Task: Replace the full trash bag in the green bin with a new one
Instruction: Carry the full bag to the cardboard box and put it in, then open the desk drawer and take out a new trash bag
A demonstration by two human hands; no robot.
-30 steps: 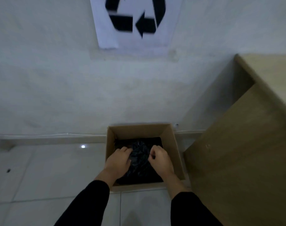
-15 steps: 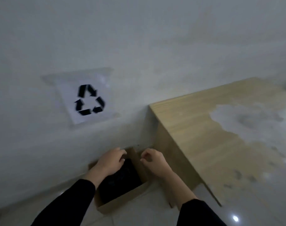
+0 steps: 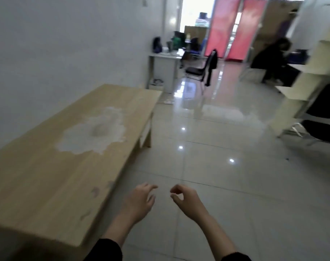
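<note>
My left hand (image 3: 139, 201) hangs over the tiled floor beside the wooden table's front corner, fingers spread and loosely bent, holding nothing. My right hand (image 3: 185, 199) floats a little to its right with thumb and forefinger curved toward each other; nothing shows between them. Both arms wear black sleeves. No green bin and no trash bag is in view. The cardboard box with the black bag is out of sight.
A long wooden table (image 3: 70, 147) with a pale worn patch runs along the white wall at left. Glossy floor tiles (image 3: 226, 166) stretch ahead. A black chair (image 3: 200, 70), a desk, a seated person (image 3: 273, 59) and cream shelves (image 3: 307, 81) stand farther off.
The view has swung right, away from the wall and the cardboard box, toward the room. Both hands have left the black bag in the box and now hang empty over the floor.
</note>
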